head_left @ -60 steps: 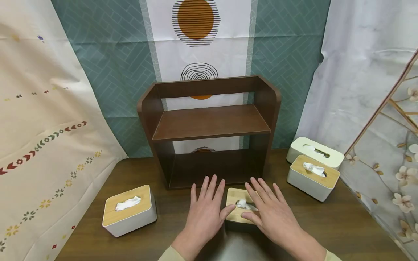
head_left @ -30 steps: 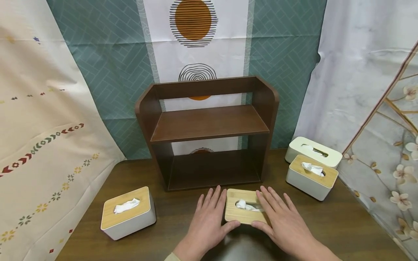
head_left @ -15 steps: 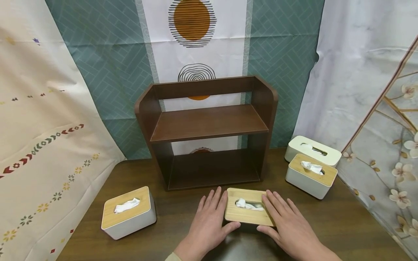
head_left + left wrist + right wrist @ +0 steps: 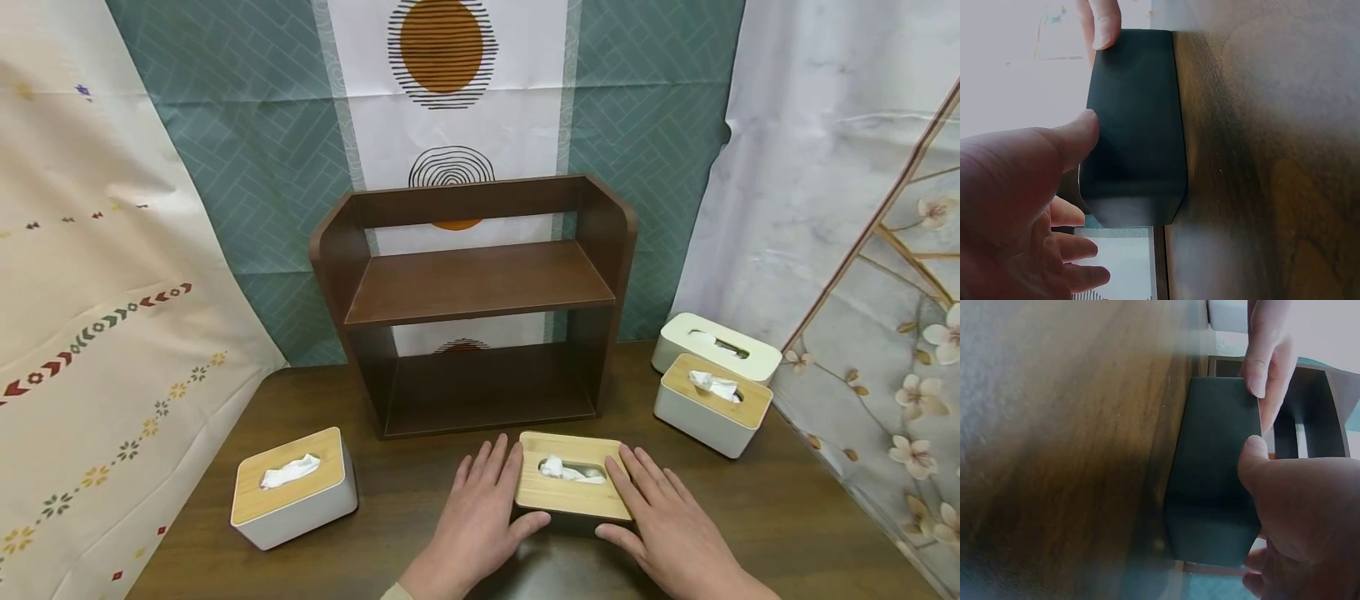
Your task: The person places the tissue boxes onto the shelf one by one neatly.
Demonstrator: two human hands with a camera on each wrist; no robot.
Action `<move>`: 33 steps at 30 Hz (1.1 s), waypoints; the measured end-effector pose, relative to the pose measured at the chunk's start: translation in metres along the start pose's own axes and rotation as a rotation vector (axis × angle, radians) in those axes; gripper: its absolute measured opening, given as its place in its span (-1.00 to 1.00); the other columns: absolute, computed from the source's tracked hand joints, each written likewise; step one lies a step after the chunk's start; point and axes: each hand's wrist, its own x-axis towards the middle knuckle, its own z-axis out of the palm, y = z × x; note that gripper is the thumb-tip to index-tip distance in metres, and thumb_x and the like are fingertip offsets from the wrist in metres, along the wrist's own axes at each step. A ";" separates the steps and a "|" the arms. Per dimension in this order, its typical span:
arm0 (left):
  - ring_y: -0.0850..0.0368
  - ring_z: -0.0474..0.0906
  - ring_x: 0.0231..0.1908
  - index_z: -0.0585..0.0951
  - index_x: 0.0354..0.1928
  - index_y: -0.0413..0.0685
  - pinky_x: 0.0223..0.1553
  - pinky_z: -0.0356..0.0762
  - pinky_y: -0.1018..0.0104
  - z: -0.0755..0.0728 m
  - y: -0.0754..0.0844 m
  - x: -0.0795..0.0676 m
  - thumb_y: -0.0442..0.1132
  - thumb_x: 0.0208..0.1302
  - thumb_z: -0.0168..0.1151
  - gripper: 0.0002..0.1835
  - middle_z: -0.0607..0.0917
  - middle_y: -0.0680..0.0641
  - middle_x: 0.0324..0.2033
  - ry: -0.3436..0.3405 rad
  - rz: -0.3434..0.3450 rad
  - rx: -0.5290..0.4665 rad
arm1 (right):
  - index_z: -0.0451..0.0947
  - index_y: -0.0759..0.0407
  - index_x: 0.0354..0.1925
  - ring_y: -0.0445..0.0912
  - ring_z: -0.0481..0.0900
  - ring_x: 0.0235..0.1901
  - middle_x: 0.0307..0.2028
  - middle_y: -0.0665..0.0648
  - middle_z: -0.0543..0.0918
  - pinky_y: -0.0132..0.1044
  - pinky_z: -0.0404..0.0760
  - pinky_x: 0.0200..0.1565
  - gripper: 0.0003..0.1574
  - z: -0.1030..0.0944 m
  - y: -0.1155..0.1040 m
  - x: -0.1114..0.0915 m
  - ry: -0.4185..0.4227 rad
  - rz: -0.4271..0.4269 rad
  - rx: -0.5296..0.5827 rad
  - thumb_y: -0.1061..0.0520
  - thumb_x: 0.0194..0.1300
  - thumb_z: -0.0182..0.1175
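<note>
A black tissue box [image 4: 1138,106] with a bamboo lid [image 4: 570,500] stands on the table between both hands, a white tissue showing in its slot. My left hand [image 4: 483,517] lies along its left end with straight fingers. In the left wrist view its thumb touches the upper edge of the box's near face. My right hand [image 4: 667,521] lies along the right end, fingers stretched out. In the right wrist view its thumb rests against the near face's edge. The fingers' contact with the far sides is partly hidden.
Behind stands a brown two-tier shelf [image 4: 480,283]. To the left is a white tissue box with a wooden lid [image 4: 296,492]. At right sit another white wood-lidded tissue box [image 4: 708,417] and an all-cream tissue box [image 4: 682,333]. Patterned cloths hang around the table [image 4: 405,533].
Both hands have come down beside the black tissue box. The right hand has shifted right, off the lid and to the box's right end. The view has shifted slightly.
</note>
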 end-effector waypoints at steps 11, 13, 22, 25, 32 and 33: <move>-0.29 0.31 0.60 0.38 0.67 -0.13 0.53 0.26 -0.35 0.004 0.002 0.000 0.37 0.51 0.30 -0.04 0.44 -0.27 0.59 -0.005 0.000 0.039 | 0.34 0.17 0.68 0.40 0.27 0.59 0.62 0.44 0.30 0.39 0.38 0.45 0.12 0.001 0.001 -0.001 -0.049 0.067 0.043 -0.48 0.52 0.26; -0.29 0.32 0.59 0.38 0.67 -0.13 0.52 0.27 -0.36 0.005 0.003 0.000 0.37 0.52 0.29 -0.04 0.46 -0.27 0.57 -0.006 0.001 0.038 | 0.33 0.18 0.68 0.41 0.29 0.58 0.61 0.46 0.32 0.38 0.39 0.45 0.14 0.002 0.001 -0.002 -0.058 0.078 0.053 -0.49 0.50 0.27; -0.26 0.37 0.57 0.36 0.67 -0.19 0.51 0.27 -0.40 0.009 0.003 -0.001 0.27 0.52 0.37 -0.07 0.50 -0.22 0.56 0.021 0.023 0.027 | 0.30 0.31 0.66 0.39 0.38 0.54 0.53 0.49 0.43 0.33 0.41 0.46 0.15 0.005 -0.002 -0.003 -0.043 0.070 0.075 -0.41 0.52 0.31; -0.25 0.39 0.56 0.38 0.65 -0.22 0.50 0.28 -0.39 0.009 0.004 -0.002 0.24 0.52 0.39 -0.08 0.51 -0.21 0.55 0.037 0.031 0.034 | 0.28 0.32 0.67 0.38 0.39 0.54 0.53 0.49 0.43 0.32 0.41 0.46 0.13 0.005 -0.003 -0.002 -0.043 0.072 0.079 -0.39 0.54 0.31; -0.24 0.42 0.54 0.39 0.63 -0.25 0.48 0.31 -0.40 0.009 0.005 -0.002 0.20 0.51 0.42 -0.09 0.53 -0.24 0.53 0.064 0.046 0.008 | 0.27 0.37 0.66 0.40 0.39 0.53 0.52 0.54 0.41 0.30 0.43 0.46 0.09 0.008 -0.004 -0.002 -0.018 0.053 0.093 -0.28 0.56 0.35; -0.25 0.42 0.54 0.39 0.63 -0.26 0.47 0.32 -0.41 0.009 0.004 -0.002 0.19 0.51 0.43 -0.09 0.53 -0.24 0.52 0.069 0.050 0.004 | 0.26 0.37 0.66 0.41 0.38 0.53 0.52 0.54 0.41 0.30 0.42 0.46 0.09 0.008 -0.004 -0.002 -0.018 0.052 0.096 -0.27 0.56 0.36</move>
